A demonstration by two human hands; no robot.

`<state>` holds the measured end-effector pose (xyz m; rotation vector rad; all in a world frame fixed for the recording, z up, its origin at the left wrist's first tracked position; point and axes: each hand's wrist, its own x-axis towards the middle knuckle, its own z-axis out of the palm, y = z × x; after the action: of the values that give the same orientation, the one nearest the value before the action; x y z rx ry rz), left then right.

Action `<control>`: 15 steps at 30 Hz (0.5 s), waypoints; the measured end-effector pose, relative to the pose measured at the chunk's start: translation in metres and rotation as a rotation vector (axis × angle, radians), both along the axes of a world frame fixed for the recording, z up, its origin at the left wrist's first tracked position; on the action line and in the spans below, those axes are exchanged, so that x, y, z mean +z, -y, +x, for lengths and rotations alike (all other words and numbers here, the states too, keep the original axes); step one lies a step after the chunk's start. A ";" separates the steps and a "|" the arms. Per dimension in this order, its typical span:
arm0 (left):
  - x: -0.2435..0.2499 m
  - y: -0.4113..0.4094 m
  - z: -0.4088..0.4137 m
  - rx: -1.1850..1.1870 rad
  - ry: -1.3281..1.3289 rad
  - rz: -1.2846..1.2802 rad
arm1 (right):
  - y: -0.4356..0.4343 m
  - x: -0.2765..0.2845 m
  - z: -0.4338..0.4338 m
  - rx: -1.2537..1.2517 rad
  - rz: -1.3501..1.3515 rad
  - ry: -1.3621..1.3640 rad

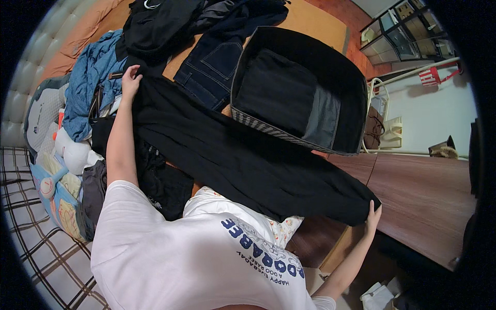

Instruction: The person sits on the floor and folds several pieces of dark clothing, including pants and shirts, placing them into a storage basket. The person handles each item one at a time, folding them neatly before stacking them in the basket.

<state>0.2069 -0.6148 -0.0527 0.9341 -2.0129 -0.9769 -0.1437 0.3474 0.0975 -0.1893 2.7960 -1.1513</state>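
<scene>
A pair of black trousers (240, 155) is stretched out lengthwise in front of me, from upper left to lower right. My left hand (131, 79) is at its upper left end, thumb and fingers near the cloth; whether they pinch it is hard to see. At the opposite end, my right hand (373, 217) grips the hem. Beyond the trousers stands a dark fabric storage box (267, 130) with a striped outer side, holding folded black clothing (277, 83) and a dark grey piece (321, 114). Dark blue jeans (213, 62) lie left of the box.
Black clothes (162, 27), a blue garment (93, 73) and a white plush toy (73, 153) lie to the left. Another black garment (170, 190) lies close to my body. A wooden cabinet top (418, 193) is at the right, below a white rack (418, 69) with bags.
</scene>
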 end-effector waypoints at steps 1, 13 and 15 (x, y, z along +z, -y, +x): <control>0.023 -0.020 -0.019 -0.028 -0.053 0.016 | -0.014 0.008 0.009 -0.019 -0.054 -0.026; 0.165 -0.053 0.064 0.002 -0.012 -0.196 | -0.085 0.098 0.041 -0.313 -0.617 -0.174; 0.182 -0.065 0.070 0.063 -0.040 -0.258 | -0.075 0.112 0.043 -0.276 -0.540 -0.253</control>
<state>0.2766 -0.5502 0.1294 0.8248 -2.0055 -0.6770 -0.1005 0.4228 0.2091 0.0123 2.6994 -2.0697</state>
